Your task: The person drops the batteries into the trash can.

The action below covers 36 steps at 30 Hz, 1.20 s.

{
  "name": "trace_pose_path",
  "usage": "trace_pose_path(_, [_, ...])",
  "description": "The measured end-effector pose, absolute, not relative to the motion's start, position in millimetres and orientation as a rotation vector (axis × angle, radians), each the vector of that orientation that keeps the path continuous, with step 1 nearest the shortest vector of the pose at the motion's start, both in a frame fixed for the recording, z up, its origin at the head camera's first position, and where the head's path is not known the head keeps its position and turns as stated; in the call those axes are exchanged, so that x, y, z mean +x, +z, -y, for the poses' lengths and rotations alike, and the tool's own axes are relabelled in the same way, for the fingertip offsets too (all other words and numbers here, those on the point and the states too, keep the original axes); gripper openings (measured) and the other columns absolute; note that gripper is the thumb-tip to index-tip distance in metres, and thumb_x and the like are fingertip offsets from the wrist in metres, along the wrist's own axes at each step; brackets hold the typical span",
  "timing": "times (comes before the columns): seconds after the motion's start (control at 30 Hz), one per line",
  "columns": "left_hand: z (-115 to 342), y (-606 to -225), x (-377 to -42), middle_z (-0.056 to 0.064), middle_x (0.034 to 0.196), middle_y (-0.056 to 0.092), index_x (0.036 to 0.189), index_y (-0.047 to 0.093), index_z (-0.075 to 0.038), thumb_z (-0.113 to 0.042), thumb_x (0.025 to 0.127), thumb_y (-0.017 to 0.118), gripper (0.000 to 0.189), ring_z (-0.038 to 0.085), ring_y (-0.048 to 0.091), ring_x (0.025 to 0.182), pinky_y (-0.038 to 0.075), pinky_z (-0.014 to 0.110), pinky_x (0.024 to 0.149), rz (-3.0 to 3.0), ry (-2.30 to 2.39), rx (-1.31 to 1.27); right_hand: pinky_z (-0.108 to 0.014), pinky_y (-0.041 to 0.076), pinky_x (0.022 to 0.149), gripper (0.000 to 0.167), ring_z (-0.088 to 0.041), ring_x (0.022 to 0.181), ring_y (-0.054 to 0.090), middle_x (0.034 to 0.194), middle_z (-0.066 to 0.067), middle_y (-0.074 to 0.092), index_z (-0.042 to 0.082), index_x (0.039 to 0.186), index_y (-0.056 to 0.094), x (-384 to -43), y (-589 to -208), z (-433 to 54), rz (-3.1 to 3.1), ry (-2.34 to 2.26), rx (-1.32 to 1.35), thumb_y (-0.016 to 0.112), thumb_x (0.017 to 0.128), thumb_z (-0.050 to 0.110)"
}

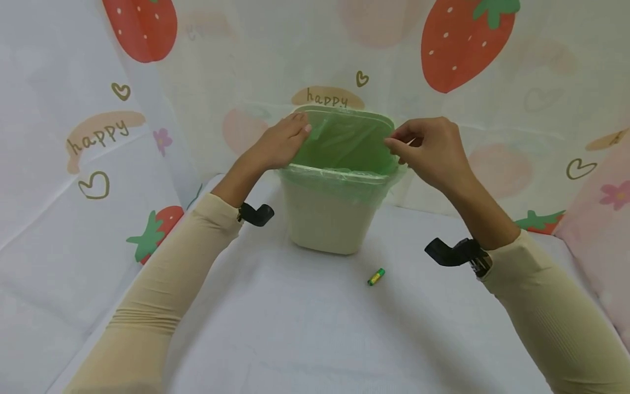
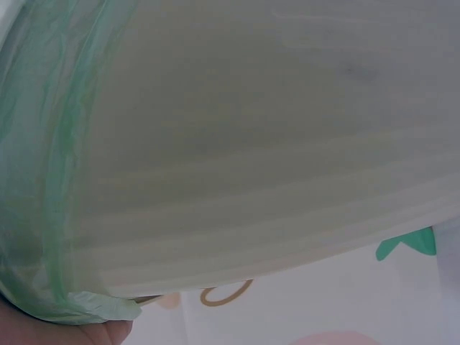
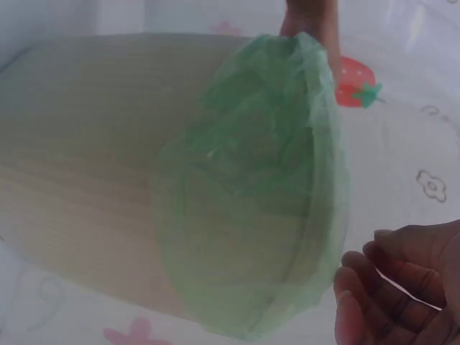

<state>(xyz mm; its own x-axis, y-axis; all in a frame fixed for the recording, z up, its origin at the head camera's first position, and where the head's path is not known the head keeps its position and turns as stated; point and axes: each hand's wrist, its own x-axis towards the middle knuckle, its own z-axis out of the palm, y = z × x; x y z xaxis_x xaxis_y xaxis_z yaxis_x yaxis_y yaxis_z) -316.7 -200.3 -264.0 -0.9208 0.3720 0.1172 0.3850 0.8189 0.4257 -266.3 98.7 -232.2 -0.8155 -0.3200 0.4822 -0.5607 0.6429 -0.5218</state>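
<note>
A cream trash bin stands upright, lined with a thin green trash bag whose edge folds over the rim. My left hand rests on the bin's left rim with its fingers fairly straight. In the left wrist view, part of that hand touches the folded bag edge. Beside the right rim is my right hand, its fingers loosely bent. The right wrist view shows this hand with nothing between thumb and fingers, close to the bag-covered rim.
A small green and yellow battery lies on the white cloth in front of the bin. Cloth walls printed with strawberries and hearts rise behind and to the left. A pink panel stands at the right.
</note>
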Motion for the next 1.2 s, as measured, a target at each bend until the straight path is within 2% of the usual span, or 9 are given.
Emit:
trace_pose_path(0.2, [201,-263,-318,0.017,0.169,0.002,0.161,0.005,0.000,-0.035,0.113,0.015,0.061,0.028,-0.003,0.156,0.001,0.041,0.126,2.972,-0.702,-0.615,-0.018,0.051,0.057,0.018,-0.010,0.059,0.065,0.082,-0.013,0.074,0.003,0.094,0.079,-249,-238,-108,2.477,1.014,0.715,0.073,0.096,0.020])
trace_pose_path(0.47, [202,-262,-316,0.016,0.169,0.002,0.161,0.005,0.000,-0.036,0.113,0.015,0.061,0.027,-0.003,0.156,0.001,0.041,0.126,2.980,-0.702,-0.594,-0.018,0.048,0.056,0.015,-0.006,0.060,0.064,0.077,-0.005,0.074,0.006,0.092,0.079,-230,-252,-115,2.409,1.038,0.714,0.074,0.095,0.020])
trace_pose_path(0.73, [200,-261,-317,0.015,0.169,0.002,0.161,0.006,0.000,-0.035,0.113,0.016,0.060,0.027,-0.003,0.156,0.001,0.040,0.126,2.979,-0.696,-0.594,-0.016,0.049,0.056,0.016,-0.010,0.062,0.065,0.074,-0.003,0.073,0.007,0.089,0.077,-211,-278,-129,2.401,1.038,0.703,0.074,0.095,0.021])
trace_pose_path(1.2, [198,-263,-317,0.016,0.169,0.002,0.161,0.005,0.000,-0.035,0.113,0.016,0.061,0.026,-0.003,0.156,0.001,0.039,0.126,2.986,-0.704,-0.595,-0.022,0.051,0.055,0.016,-0.013,0.062,0.065,0.068,0.005,0.069,0.012,0.084,0.075,-190,-325,-138,2.456,1.120,0.615,0.072,0.097,0.021])
